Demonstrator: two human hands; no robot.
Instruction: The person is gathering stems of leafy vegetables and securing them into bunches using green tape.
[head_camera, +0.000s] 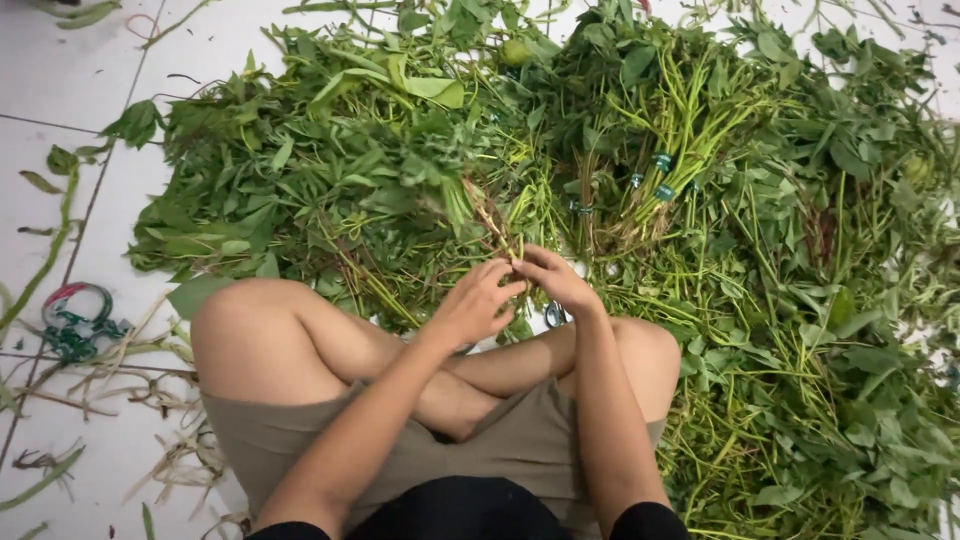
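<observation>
- Nearest the camera, khaki shorts (520, 440) and a black top are seen on a person seated cross-legged on the white tiled floor (60, 80), with both bare knees raised.
- Both forearms are stretched forward over the crossed legs, and the hands are brought together just beyond the shins.
- The left hand (472, 305) is curled, its fingertips pinched on the lower stems of a small bunch of leafy green stalks (470, 195).
- The right hand (558, 280) is closed in the same way on those stems, so that the 2 hands are touching at the fingertips.
- The bunch is held tilted up and away from the body, its leaves spread over the heap behind it.
- A wide heap of loose green leafy vegetables (800, 300) is spread across the floor ahead and to the right.
- Within the heap, tied bundles are seen, bound with teal bands (662, 175).
- A tangle of red and green bands (75, 315) is laid on the tiles at the left, beside dry trimmed scraps (150, 400).
</observation>
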